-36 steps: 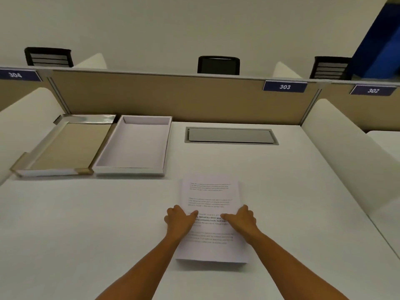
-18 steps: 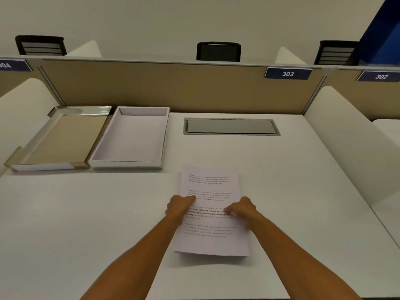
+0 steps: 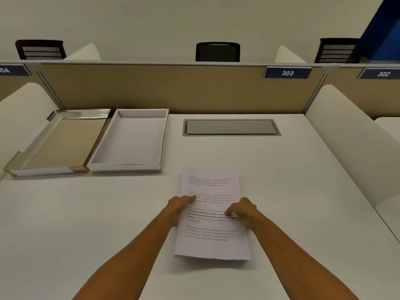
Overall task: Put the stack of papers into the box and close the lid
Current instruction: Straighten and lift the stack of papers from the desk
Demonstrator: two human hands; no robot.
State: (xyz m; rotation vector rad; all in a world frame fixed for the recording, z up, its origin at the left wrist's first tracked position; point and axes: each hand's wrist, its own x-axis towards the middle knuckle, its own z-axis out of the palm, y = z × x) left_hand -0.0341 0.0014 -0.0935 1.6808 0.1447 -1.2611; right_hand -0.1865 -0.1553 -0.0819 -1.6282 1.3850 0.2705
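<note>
White paper, printed with a few blocks of text, lay as a thin stack of papers flat on the pale worktop right in front of you, near its front edge and well apart from the box. You had one hand at each long side of it. Your left hand curled at the left edge with the fingertips on the top sheet, and your right hand bent at the right edge with its fingers pressing the page; both were narrowed onto the stack rather than spread, though I could not tell whether any fingers had got under the sheets. Taking the stack from both sides looked like a way to keep the sheets square and lift them together. The box sat open and empty at the back left of the worktop, its short side facing you, so the papers would likely go in lengthwise. Its lid lay just to the left, touching or nearly touching the box, inside up, probably parked there to be flipped straight over. A grey cable hatch was set into the worktop behind the papers, out of the way.
</note>
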